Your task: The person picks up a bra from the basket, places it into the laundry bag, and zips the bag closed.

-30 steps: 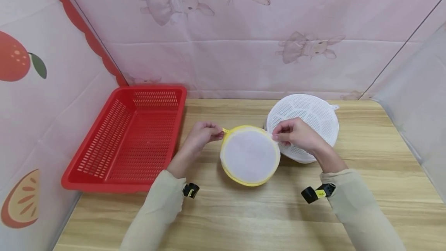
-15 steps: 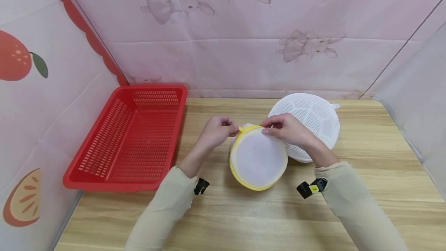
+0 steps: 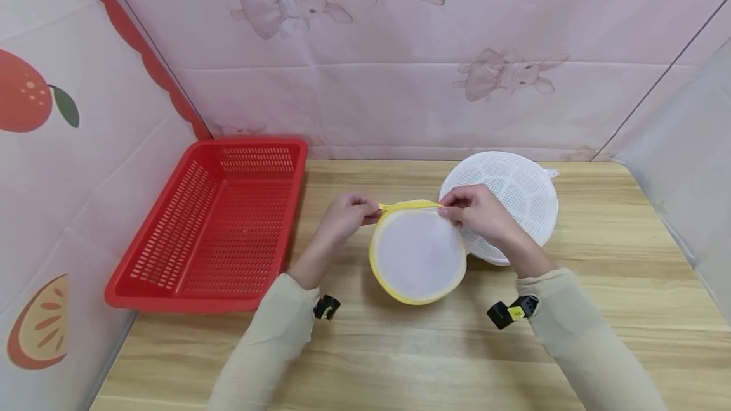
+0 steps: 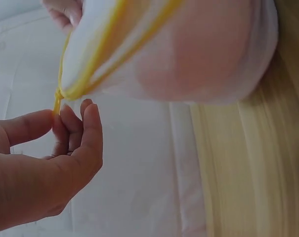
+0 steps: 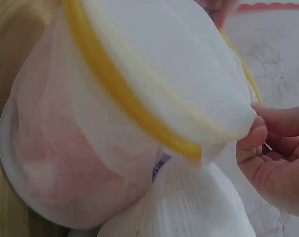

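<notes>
A round mesh laundry bag [image 3: 421, 255] with a white top and yellow zip trim stands on the table before me, something pinkish showing through its side in both wrist views. At the bag's far left edge my left hand [image 3: 347, 215] pinches the end of a yellow zip tab [image 4: 57, 101] between thumb and fingertips. My right hand [image 3: 478, 211] pinches the bag's rim at the far right, its thumb on top. Between the hands the yellow zip [image 3: 414, 205] runs nearly straight. A larger white mesh laundry bag [image 3: 528, 208] stands right behind, partly covered by my right hand.
To the left is a red plastic basket [image 3: 299, 208] with slotted walls. The wooden table [image 3: 411, 360] meets a pink rabbit-print cloth wall [image 3: 388, 113] at the back. Pale cloth panels stand at both sides.
Both hands first came closer together as the yellow-trimmed bag shifted right. Since then the hands have parted a little, the bag has moved slightly left, and the zip edge has straightened between them.
</notes>
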`<action>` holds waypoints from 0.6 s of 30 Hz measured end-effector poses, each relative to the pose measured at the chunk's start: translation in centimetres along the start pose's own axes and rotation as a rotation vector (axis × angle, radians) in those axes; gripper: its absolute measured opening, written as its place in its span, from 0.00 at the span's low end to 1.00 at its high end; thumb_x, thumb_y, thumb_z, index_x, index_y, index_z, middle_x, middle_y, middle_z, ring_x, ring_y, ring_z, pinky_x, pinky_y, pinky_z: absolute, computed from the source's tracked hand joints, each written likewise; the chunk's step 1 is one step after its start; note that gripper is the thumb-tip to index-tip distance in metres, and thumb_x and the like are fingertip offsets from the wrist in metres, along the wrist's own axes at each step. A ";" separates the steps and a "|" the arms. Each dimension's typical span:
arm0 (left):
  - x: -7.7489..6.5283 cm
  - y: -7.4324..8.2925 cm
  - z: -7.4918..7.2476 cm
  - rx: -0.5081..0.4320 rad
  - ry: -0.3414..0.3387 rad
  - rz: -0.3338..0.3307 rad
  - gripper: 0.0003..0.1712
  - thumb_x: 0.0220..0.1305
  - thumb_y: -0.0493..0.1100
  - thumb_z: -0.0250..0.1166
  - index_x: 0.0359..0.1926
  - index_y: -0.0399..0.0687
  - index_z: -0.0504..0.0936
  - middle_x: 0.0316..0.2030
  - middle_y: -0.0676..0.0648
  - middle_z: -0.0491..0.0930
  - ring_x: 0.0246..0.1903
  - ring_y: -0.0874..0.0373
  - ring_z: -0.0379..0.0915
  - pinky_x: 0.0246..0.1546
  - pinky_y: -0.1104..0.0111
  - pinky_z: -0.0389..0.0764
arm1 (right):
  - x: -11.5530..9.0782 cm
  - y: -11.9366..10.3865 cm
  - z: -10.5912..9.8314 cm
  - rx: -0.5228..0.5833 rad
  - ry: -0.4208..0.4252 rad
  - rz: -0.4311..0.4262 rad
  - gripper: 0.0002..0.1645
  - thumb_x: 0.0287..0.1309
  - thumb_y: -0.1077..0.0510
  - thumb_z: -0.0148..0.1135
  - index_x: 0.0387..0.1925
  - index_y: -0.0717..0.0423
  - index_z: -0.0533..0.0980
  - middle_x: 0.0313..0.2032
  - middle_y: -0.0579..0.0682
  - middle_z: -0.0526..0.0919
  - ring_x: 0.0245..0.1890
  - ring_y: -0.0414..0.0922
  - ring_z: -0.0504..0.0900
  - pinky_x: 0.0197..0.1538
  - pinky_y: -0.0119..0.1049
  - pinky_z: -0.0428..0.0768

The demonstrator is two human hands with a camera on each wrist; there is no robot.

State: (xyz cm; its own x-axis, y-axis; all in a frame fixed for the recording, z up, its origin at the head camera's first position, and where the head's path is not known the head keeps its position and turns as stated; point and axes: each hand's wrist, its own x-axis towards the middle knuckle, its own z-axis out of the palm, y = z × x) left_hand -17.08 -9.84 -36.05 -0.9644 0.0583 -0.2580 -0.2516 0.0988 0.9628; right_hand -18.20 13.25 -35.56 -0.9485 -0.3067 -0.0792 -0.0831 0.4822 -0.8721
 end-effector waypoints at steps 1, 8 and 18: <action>0.0 -0.2 -0.3 -0.023 0.007 -0.009 0.06 0.62 0.30 0.53 0.35 0.27 0.74 0.33 0.39 0.77 0.33 0.55 0.76 0.42 0.66 0.78 | -0.1 0.2 -0.2 0.015 0.007 0.005 0.07 0.53 0.66 0.61 0.32 0.70 0.76 0.22 0.51 0.76 0.22 0.41 0.72 0.26 0.30 0.74; 0.2 -1.0 -1.3 -0.012 -0.026 0.004 0.06 0.63 0.29 0.52 0.34 0.26 0.74 0.32 0.38 0.76 0.32 0.57 0.76 0.44 0.63 0.78 | -0.4 0.8 -1.0 0.016 -0.066 0.019 0.08 0.52 0.67 0.62 0.32 0.71 0.77 0.23 0.51 0.78 0.21 0.41 0.72 0.26 0.32 0.75; -0.4 0.6 0.1 0.140 -0.044 0.049 0.05 0.62 0.31 0.55 0.32 0.31 0.75 0.34 0.40 0.77 0.34 0.55 0.77 0.41 0.67 0.79 | 0.1 -0.8 -0.5 -0.129 -0.089 -0.105 0.10 0.51 0.65 0.64 0.37 0.66 0.80 0.31 0.53 0.81 0.30 0.44 0.73 0.32 0.28 0.74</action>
State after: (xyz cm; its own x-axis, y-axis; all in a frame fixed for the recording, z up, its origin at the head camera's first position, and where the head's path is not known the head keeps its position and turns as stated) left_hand -16.83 -9.73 -35.32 -0.9699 0.1094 -0.2176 -0.1879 0.2320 0.9544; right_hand -18.36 13.25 -34.67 -0.9020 -0.4299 -0.0385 -0.2244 0.5431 -0.8091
